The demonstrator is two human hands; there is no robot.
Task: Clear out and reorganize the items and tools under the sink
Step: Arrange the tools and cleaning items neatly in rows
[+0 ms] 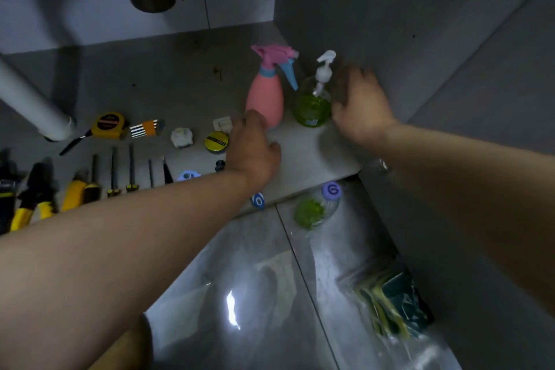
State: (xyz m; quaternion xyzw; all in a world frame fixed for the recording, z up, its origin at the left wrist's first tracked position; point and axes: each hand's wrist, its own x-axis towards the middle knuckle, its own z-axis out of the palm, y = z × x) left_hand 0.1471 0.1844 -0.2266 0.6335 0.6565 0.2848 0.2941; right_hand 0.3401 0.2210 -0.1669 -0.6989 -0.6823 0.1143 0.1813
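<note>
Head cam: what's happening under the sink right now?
A person has both hands inside the cabinet. The left hand is at the base of the pink spray bottle; the right hand, blurred, is against the green pump bottle. Whether either grips is unclear. Both bottles stand upright. A tape measure and a row of hand tools lie to the left.

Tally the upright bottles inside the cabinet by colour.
Pink spray bottle: 1
Green pump bottle: 1
Total: 2
</note>
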